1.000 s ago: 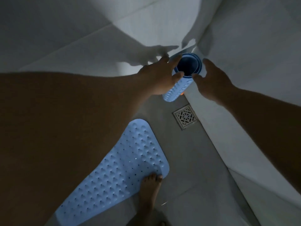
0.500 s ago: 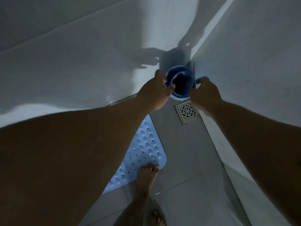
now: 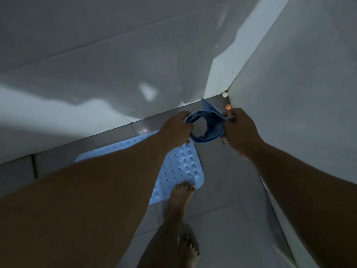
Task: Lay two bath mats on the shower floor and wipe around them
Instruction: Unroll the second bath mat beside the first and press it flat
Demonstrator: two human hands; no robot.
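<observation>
Pale tiled walls (image 3: 116,64) are closing in on two sides, meeting at a corner above the grey shower floor (image 3: 228,190). A light blue flat mat (image 3: 181,167) is lying on that floor, the left forearm crossing over much of it and a bare foot (image 3: 181,198) pressing its near corner. Held above the floor, the rolled mat (image 3: 206,122) is being gripped by the left hand (image 3: 176,130) and the right hand (image 3: 239,130), each closed on one side. Two small round objects (image 3: 224,94) are sitting in the corner. No writing is readable.

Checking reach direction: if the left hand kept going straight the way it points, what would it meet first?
Beyond the rolled mat the left hand grips, probably the right hand on its far side; depth unclear.
</observation>
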